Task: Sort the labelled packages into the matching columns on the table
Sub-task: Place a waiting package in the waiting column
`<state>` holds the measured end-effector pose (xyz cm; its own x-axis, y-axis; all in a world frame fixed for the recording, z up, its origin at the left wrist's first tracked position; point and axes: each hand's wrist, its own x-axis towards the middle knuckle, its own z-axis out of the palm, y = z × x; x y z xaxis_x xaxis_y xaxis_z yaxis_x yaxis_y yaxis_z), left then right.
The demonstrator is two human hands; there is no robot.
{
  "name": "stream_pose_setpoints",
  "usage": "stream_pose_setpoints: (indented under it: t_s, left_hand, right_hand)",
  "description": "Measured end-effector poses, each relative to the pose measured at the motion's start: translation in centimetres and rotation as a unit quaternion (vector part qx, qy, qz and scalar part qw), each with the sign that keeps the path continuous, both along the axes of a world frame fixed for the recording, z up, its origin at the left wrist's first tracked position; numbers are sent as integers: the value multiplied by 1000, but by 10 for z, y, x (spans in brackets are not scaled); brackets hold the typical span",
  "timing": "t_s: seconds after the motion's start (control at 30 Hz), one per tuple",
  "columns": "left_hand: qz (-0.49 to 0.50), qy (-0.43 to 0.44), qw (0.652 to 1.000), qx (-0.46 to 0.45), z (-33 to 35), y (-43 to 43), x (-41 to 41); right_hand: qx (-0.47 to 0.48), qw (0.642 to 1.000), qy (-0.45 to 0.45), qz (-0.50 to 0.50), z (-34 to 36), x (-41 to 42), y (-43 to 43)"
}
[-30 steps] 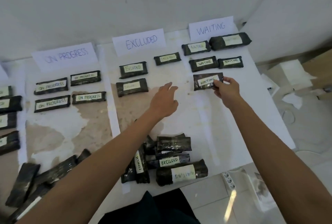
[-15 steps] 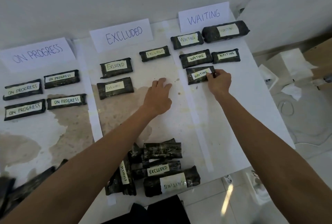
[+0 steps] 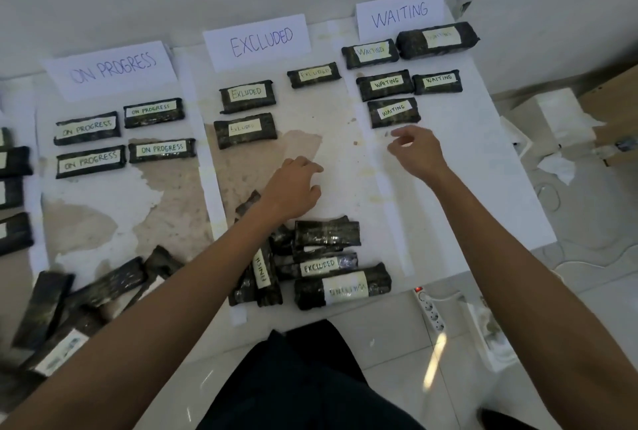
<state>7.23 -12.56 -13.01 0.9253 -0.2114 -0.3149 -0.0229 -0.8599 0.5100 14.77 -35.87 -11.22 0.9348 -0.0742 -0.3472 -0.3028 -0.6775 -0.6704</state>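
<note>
Room shows between right hand (image 3: 416, 153) (fingers loose) and table edge (image 3: 515, 171).

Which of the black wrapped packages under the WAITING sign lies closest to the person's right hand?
The black wrapped package alone in the third row, just beyond the right hand; the other four lie farther back.

Right hand (image 3: 416, 153) empty, fingers loosely curled, just below lowest WAITING package (image 3: 393, 113), not touching. Left hand (image 3: 293, 188) empty over EXCLUDED column (image 3: 338, 119), beside unsorted pile (image 3: 326, 259).
</note>
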Motion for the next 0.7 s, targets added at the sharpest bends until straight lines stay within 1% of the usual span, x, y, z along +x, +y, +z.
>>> stream_pose_setpoints:
  t_s: [0.07,0.1,0.17,0.2,0.23,0.3,0.33,0.37,0.4,0.47,0.57,0.63,0.7]
  left_hand:
    - [8,6,1000,-6,0,6,-23]
    - [9,10,1000,-7,0,7,-34]
    - [5,10,1000,-3,-4,9,-54]
    - [5,7,1000,0,-6,10,-62]
    - [8,5,1000,0,-8,10,-69]
    - [16,6,1000,-8,-9,12,-81]
    - [20,9,1000,-15,-9,12,-86]
    - [24,9,999,-24,-7,13,-90]
    - [31,11,999,-35,-5,14,-95]
    - [53,3,997,-63,0,18,-102]
    - [97,-12,990,-106,9,23,-107]
    - [121,-7,984,-129,17,25,-108]
    - [131,-1,981,-143,22,27,-108]
  right_hand:
    - [15,997,11,79,8,-30,12]
    - [22,990,28,136,11,-45,18]
    - [11,960,71,269,11,-73,32]
    - [-18,940,85,331,7,-86,39]
    - [-65,917,78,386,1,-97,45]
    - [-164,877,27,451,-12,-114,53]
    - [-192,867,-2,459,-16,-120,54]
    - [-196,868,-21,456,-17,-125,54]
    - [-185,877,-28,443,-16,-128,54]
    - [-132,908,-29,397,-10,-128,51]
    - [-28,958,-14,286,5,-124,43]
    - [33,973,15,228,15,-124,38]
    - [64,978,28,194,19,-124,35]
